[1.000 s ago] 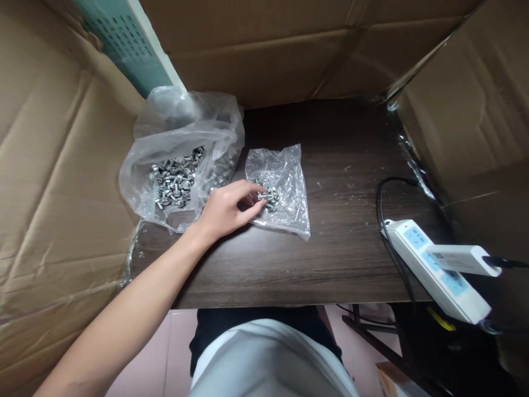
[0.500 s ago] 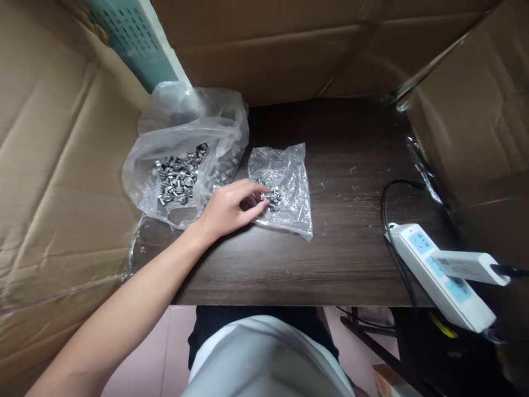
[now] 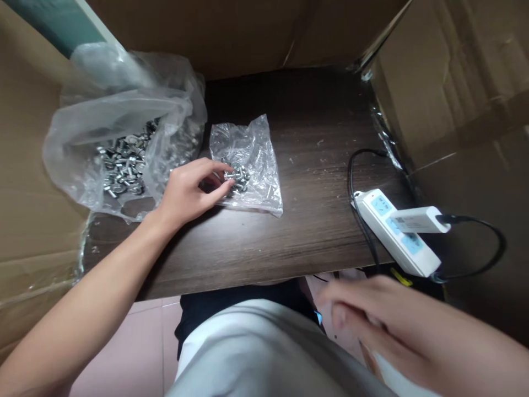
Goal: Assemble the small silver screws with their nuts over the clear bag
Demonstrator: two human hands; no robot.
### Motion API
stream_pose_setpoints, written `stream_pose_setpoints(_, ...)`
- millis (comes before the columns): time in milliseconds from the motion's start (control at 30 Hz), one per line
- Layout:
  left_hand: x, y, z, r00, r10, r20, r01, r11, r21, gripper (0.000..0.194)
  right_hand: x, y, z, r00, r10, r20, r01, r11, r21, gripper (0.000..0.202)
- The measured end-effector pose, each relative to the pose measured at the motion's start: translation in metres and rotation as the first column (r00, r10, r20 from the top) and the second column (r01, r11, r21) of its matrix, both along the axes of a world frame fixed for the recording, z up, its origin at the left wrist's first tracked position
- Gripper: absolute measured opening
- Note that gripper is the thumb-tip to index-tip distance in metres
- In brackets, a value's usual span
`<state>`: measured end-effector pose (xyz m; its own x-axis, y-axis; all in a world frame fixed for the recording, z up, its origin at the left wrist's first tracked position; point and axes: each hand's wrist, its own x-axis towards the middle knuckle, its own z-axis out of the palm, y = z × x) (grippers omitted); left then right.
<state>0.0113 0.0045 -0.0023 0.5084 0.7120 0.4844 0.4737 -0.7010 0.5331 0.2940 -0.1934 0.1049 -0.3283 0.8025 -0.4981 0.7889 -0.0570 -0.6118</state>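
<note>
My left hand (image 3: 194,187) rests at the near left part of a small clear plastic bag (image 3: 264,184). Its thumb and index finger close around a small silver bolt (image 3: 228,176), beside a little heap of similar bolts (image 3: 240,181) on that bag. The other fingers curl behind and are partly hidden. To the left lies a large cloudy plastic bag (image 3: 78,127), its mouth open on many loose bolts (image 3: 126,165). My right hand (image 3: 363,303) hangs at the lower right, in front of the table edge, smeared by motion; its fingers cannot be made out clearly.
A white power strip (image 3: 397,234) with a white plug-in adapter (image 3: 421,220) and black cable (image 3: 351,176) lies at the table's right side. Cardboard walls (image 3: 450,110) enclose the dark wooden table (image 3: 264,248) at left, back and right. A green panel (image 3: 53,25) stands back left.
My right hand has come into view at the lower right. The view has shifted, so the table things sit further left and higher. My left hand keeps its place at the bolts.
</note>
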Motion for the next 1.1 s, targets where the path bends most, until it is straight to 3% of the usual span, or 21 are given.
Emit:
stream_pose_setpoints(67, 0.001, 0.0, -0.001, 1.0, 0.009, 0.0, -0.009, 1.0, 0.005, 0.015, -0.009, 0.031, 0.008, 0.994, 0.011, -0.11, 0.011, 0.981, 0.194, 0.025)
stream_pose_setpoints(133, 0.001, 0.0, -0.001, 1.0, 0.022, -0.01, -0.022, 1.0, 0.011, 0.016, -0.02, 0.063, 0.004, 0.987, -0.003, -0.162, 0.063, 0.93, 0.363, 0.021)
stream_pose_setpoints(300, 0.001, -0.001, -0.002, 0.998, 0.044, -0.036, -0.043, 0.999, 0.02, 0.016, -0.041, 0.114, -0.022, 0.983, 0.004, -0.185, 0.092, 0.857, 0.507, 0.019)
stream_pose_setpoints(433, 0.003, -0.001, -0.001, 0.998, 0.043, -0.047, -0.041, 0.998, 0.037, 0.015, -0.039, 0.119, -0.039, 0.976, 0.046, -0.211, 0.066, 0.867, 0.494, 0.019)
stream_pose_setpoints(633, 0.007, -0.002, 0.0, 0.996, 0.0, -0.087, 0.004, 0.999, 0.04, 0.013, -0.036, 0.123, -0.061, 0.969, -0.044, -0.245, 0.169, 0.84, 0.515, 0.02)
stream_pose_setpoints(900, 0.006, 0.001, -0.002, 0.997, -0.017, -0.073, 0.025, 0.994, 0.109, 0.015, -0.035, 0.13, -0.072, 0.981, -0.088, -0.175, 0.174, 0.803, 0.571, 0.021)
stream_pose_setpoints(1100, 0.008, 0.003, -0.001, 0.998, -0.008, -0.069, 0.016, 0.992, 0.123, 0.015, -0.033, 0.126, -0.073, 0.963, -0.202, -0.179, 0.27, 0.705, 0.656, 0.022)
